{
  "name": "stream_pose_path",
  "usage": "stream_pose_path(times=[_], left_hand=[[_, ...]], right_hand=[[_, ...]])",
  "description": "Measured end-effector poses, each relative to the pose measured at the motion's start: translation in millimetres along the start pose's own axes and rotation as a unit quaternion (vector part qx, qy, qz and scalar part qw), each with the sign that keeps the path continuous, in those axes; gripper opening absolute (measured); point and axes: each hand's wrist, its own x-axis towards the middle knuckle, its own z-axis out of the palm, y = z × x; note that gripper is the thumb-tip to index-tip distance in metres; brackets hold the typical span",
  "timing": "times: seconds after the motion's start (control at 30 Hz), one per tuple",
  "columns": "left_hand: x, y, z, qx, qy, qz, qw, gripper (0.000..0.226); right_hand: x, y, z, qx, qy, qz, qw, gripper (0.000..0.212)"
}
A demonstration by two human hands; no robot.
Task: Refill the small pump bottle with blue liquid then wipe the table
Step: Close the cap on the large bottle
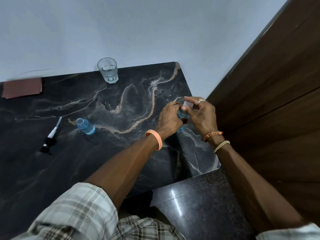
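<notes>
Left hand (pixel 170 116) grips the blue-liquid bottle (pixel 181 115), right hand (pixel 200 115) pinches a white plastic cap (pixel 188 105); the open clear small pump bottle (pixel 85 126) stands upright to their left.

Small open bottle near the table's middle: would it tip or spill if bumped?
The small open bottle stands upright and looks squat, so it probably slides on the glossy table rather than tips. Its pump lies apart beside it, mouth uncovered, so a hard knock would likely spill blue liquid.
</notes>
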Motion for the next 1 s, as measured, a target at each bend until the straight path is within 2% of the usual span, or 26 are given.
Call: stream_pose_path(times=[0.1,0.3,0.47,0.6,0.73,0.9,1.0], left_hand=[[-1.5,-2.2,2.0,-0.008,0.013,0.001,1.000,0.042],[-2.5,-3.7,4.0,-0.032,0.026,-0.005,0.999,0.048],[-4.1,-6.9,5.8,-0.022,0.022,0.014,0.999,0.048],[-4.8,-10.0,8.3,-0.001,0.016,0.021,1.000,0.053],[-3.0,-12.8,7.7,0.003,0.010,0.037,0.999,0.053],[-1.9,-14.4,9.0,0.004,0.012,0.037,0.999,0.053],[-0.4,-15.1,9.3,0.003,0.014,0.041,0.999,0.052]], right_hand=[[0.7,1.8,1.7,-0.043,-0.037,-0.017,0.998,0.032],[5.2,2.1,-3.9,-0.135,-0.084,-0.084,0.984,0.031],[6.2,10.9,-6.2,-0.186,-0.078,-0.076,0.976,0.040],[6.4,8.3,-4.3,-0.239,-0.070,-0.116,0.961,0.042],[7.2,6.2,-1.5,-0.249,-0.084,-0.067,0.963,0.050],[7.1,1.1,0.6,-0.266,-0.070,-0.064,0.959,0.046],[7.9,-1.1,-0.7,-0.260,-0.089,-0.063,0.959,0.049]])
